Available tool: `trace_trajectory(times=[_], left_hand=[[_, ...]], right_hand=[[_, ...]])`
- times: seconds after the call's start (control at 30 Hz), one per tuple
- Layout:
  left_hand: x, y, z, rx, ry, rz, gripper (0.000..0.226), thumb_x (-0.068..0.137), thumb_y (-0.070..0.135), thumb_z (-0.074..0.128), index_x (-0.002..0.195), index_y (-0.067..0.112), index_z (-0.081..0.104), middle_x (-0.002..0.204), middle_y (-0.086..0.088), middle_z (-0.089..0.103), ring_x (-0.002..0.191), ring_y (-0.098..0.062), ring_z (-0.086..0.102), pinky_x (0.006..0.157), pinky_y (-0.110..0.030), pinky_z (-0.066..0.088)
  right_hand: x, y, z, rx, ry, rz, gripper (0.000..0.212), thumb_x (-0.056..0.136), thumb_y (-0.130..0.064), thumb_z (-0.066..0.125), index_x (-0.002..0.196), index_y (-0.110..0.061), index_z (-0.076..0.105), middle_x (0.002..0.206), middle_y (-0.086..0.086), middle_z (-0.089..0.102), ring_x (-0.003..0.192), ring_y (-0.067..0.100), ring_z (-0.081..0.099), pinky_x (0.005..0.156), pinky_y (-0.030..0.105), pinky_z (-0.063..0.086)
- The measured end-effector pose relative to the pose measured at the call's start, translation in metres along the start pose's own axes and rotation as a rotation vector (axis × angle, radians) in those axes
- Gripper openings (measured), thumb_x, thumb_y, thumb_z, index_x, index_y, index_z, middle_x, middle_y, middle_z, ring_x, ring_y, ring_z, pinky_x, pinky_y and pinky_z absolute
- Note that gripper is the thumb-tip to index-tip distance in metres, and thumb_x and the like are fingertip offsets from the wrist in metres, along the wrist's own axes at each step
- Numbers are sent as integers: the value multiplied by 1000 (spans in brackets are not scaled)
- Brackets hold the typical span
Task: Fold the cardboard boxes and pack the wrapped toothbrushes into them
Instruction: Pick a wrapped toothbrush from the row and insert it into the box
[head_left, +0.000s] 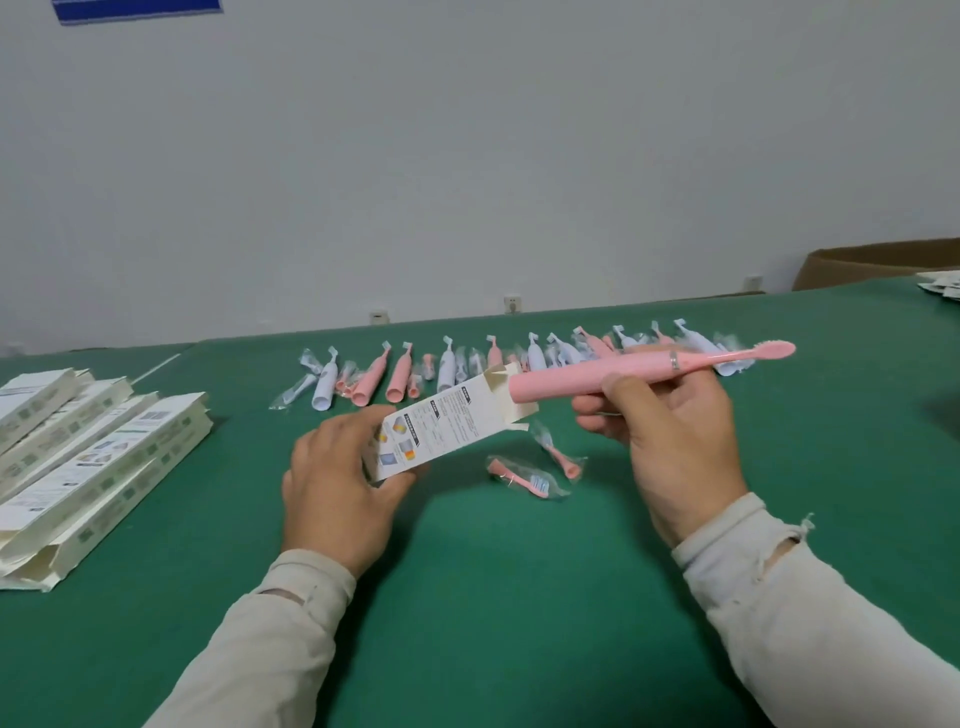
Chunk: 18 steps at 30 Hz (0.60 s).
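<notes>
Right hand (670, 441) grips a light, stiff pink toothbrush (649, 368) mid-handle, feeding it into the flimsy box (447, 421) the left hand (337, 488) clasps.

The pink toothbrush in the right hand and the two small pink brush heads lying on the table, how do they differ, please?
The pink toothbrush is long and held up by the right hand, its base at the open box. The brush heads are short, lie on the green table, and sit in clear wrappers. All are pink.
</notes>
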<state>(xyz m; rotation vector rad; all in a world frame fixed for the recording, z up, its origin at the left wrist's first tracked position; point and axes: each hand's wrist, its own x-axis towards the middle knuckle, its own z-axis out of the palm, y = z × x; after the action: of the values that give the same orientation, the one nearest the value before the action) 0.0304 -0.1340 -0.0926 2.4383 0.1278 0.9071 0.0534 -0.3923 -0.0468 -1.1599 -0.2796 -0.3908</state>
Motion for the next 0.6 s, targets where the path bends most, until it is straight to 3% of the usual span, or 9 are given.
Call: trace_trajectory(times=[0.2, 0.4, 0.5, 0.6], left_hand=[[-2, 4, 0, -40, -19, 44, 56, 74, 31, 84, 123, 42, 60, 114, 19, 54, 111, -22, 47, 93, -39, 36], [-2, 4, 0, -97, -64, 72, 59, 72, 27, 85, 124, 43, 60, 111, 19, 54, 104, -13, 42, 93, -33, 33], [-4, 7, 2, -90, -100, 111, 59, 71, 27, 86, 122, 44, 60, 113, 19, 58, 107, -14, 45, 94, -32, 33], [-3, 6, 2, -55, -97, 77, 57, 72, 30, 85, 121, 46, 60, 113, 18, 59, 110, -19, 47, 97, -39, 36]], right_hand=[[1, 3, -2, -77, -48, 53, 22, 85, 0, 63, 105, -9, 58, 84, 10, 75, 75, 26, 74, 64, 29, 58], [5, -1, -8, -74, -174, 195, 16, 88, 5, 59, 103, -1, 61, 90, 15, 75, 69, 19, 71, 49, 24, 51], [0, 6, -8, -224, -339, 248, 16, 85, -11, 73, 100, -7, 71, 84, 5, 76, 66, 9, 68, 50, 19, 48], [-3, 16, -3, -391, -294, 265, 28, 74, -33, 83, 95, -18, 72, 78, -4, 75, 61, 6, 65, 53, 17, 48]])
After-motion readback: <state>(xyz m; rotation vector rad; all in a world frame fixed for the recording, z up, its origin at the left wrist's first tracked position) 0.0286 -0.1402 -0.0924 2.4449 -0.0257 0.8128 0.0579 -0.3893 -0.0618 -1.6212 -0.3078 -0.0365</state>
